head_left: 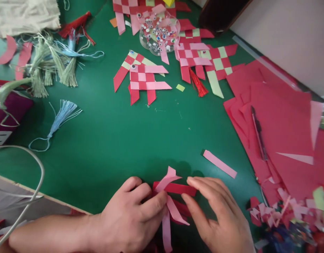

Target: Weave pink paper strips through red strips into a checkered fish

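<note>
My left hand (141, 211) is closed on a bundle of pink paper strips (174, 211) and red strips near the table's front edge. The fingers hide where the strips cross. My right hand (217, 211) has its thumb and index finger on either side of the free end of a red paper strip (180, 188), which points right out of the bundle. Beyond the right hand lies a loose folded pink strip (220, 164). Farther back on the green table (111, 140) rest woven paper fish (142, 77) in red, pink and pale green, with googly eyes.
A clear dish of googly eyes (159, 33) stands at the back among more woven fish. Red paper sheets (283, 119) with a pen-like tool (259, 133) lie right, above paper scraps (291, 211). Tassels (59, 119) and a white cable (40, 168) are at left.
</note>
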`<state>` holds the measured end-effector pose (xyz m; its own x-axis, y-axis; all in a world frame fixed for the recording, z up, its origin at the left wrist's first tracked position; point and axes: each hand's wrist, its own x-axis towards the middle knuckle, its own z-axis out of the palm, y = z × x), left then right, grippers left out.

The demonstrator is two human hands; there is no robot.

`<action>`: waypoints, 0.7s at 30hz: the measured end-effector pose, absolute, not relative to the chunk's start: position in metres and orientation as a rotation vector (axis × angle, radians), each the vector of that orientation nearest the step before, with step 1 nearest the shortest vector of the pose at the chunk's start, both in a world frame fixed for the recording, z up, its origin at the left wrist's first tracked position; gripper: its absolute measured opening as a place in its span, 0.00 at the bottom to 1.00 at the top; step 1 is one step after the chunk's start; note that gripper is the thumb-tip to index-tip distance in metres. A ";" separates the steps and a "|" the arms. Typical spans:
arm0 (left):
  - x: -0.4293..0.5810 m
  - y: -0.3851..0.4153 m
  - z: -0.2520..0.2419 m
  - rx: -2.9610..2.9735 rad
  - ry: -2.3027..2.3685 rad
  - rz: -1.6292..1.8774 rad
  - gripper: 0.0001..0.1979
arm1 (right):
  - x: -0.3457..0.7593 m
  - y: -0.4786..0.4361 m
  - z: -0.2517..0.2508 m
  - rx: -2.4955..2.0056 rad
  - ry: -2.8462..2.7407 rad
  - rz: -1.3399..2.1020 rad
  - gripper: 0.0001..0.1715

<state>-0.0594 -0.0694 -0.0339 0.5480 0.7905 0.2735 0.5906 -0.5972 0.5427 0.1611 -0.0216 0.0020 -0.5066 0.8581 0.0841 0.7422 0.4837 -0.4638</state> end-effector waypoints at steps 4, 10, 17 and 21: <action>-0.061 -0.069 -0.031 2.411 1.125 0.647 0.09 | 0.170 -0.034 -0.002 -1.563 -2.447 0.478 0.18; -0.061 -0.066 -0.027 2.431 1.100 0.618 0.10 | 0.160 -0.043 -0.003 -1.661 -2.401 0.514 0.07; -0.062 -0.069 -0.030 2.510 1.110 0.572 0.07 | 0.152 -0.041 0.002 -1.585 -2.390 0.586 0.04; -0.062 -0.067 -0.030 2.521 1.104 0.632 0.08 | 0.152 -0.039 0.003 -1.613 -2.417 0.629 0.04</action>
<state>-0.0615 -0.0671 -0.0301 0.6042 0.7506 0.2675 0.6109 -0.6519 0.4493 0.1516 -0.0391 0.0035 -0.4012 0.9114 -0.0920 0.8406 0.3264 -0.4324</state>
